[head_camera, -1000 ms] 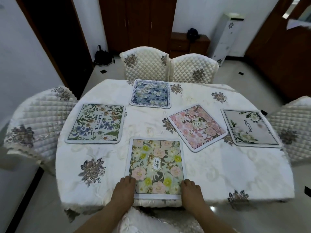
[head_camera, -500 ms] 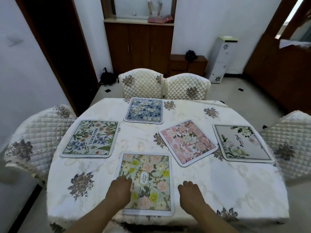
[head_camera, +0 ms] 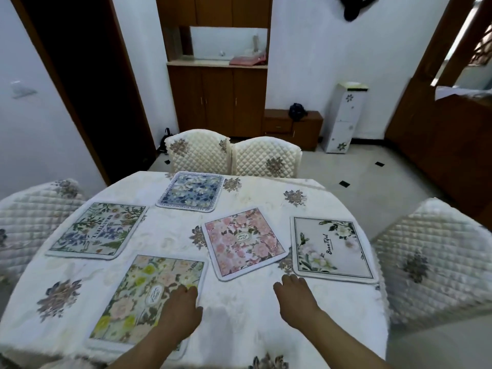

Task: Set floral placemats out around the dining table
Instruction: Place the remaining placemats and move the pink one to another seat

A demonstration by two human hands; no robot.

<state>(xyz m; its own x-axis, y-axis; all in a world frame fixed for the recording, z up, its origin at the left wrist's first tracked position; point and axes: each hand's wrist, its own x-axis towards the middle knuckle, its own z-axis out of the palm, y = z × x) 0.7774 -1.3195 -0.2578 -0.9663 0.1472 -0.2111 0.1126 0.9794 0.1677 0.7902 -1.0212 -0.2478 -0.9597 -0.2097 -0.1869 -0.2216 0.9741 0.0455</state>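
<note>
- The yellow-green placemat (head_camera: 149, 299) lies flat at the near edge of the bench (head_camera: 239, 315), right in front of me. It is a cream rectangle crowded with yellow and pink blooms, with a small oval label in the middle and a pale border.
- My left hand (head_camera: 181, 307) rests palm-down on its right half, fingers spread and flat. That grip is loose, pressing rather than pinching, with nothing held.
- My right hand (head_camera: 295, 294) hovers or rests on bare cloth, off any mat, close to the near corners of the pink placemat (head_camera: 243, 242) and the white placemat (head_camera: 331, 249). Its grip is likewise slack and empty.
- Risk, as I judge it: the near edge of the yellow-green mat sits close to the bench's rim. A push toward me could tip it over the edge.
- The tablecloth (head_camera: 253, 328) looks soft and slippery. Dragging a mat with a flat palm could bunch it and skew the mats nearby.
- The pink placemat lies turned at an angle, nearer the middle than the rim, and almost touches the white one. Nudging it carelessly could overlap them.
- Further out, the botanical placemat (head_camera: 98, 230) lies at the left and the blue placemat (head_camera: 190, 193) at the far side, before two quilted chairs (head_camera: 231, 155).
- More quilted chairs stand at both sides, and a wooden cabinet (head_camera: 217, 102) stands against the far wall.
</note>
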